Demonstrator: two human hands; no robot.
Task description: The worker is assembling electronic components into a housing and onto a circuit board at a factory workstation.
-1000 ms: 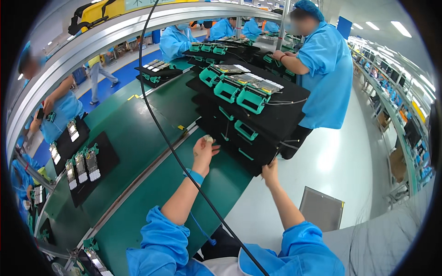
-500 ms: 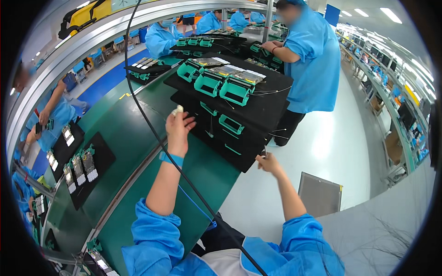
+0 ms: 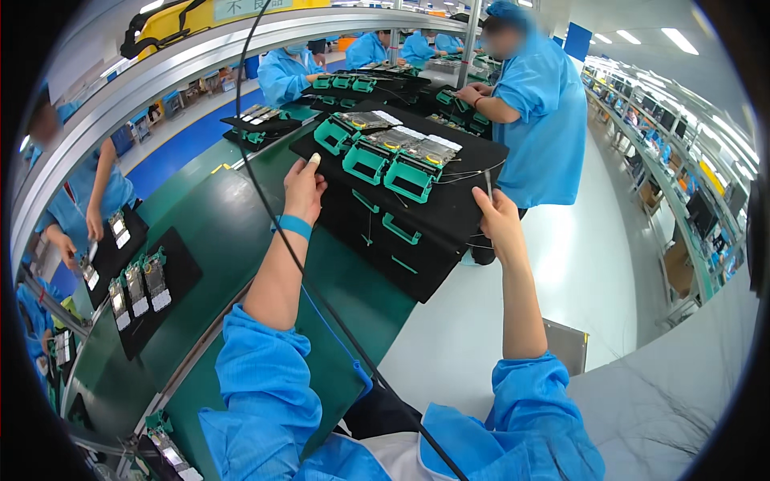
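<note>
My left hand (image 3: 303, 191) is by the left edge of a black mat (image 3: 473, 152), its fingers loosely curled and apart, with a pale finger cot (image 3: 314, 160) on one fingertip. Nothing shows in it. At the mat's right edge, my right hand (image 3: 502, 220) pinches slim grey tweezers (image 3: 488, 181), pointing up beside thin white wires (image 3: 459, 178). On the mat lies a row of green plastic frames (image 3: 408, 182) joined to circuit boards (image 3: 423, 147) with white pads. Beneath it, more black mats carry green frames (image 3: 399, 230).
The green bench (image 3: 337, 280) runs under the mats. A black cable (image 3: 273, 216) hangs across the view. At left, another mat (image 3: 180, 268) holds several boards. A co-worker in blue (image 3: 541, 104) stands behind the stack at right; others sit farther off. A metal rail (image 3: 144, 100) crosses at upper left.
My right hand has risen from below the mat stack to the top mat's right edge. My left hand has moved slightly up and left, and its fingers have curled in more.
</note>
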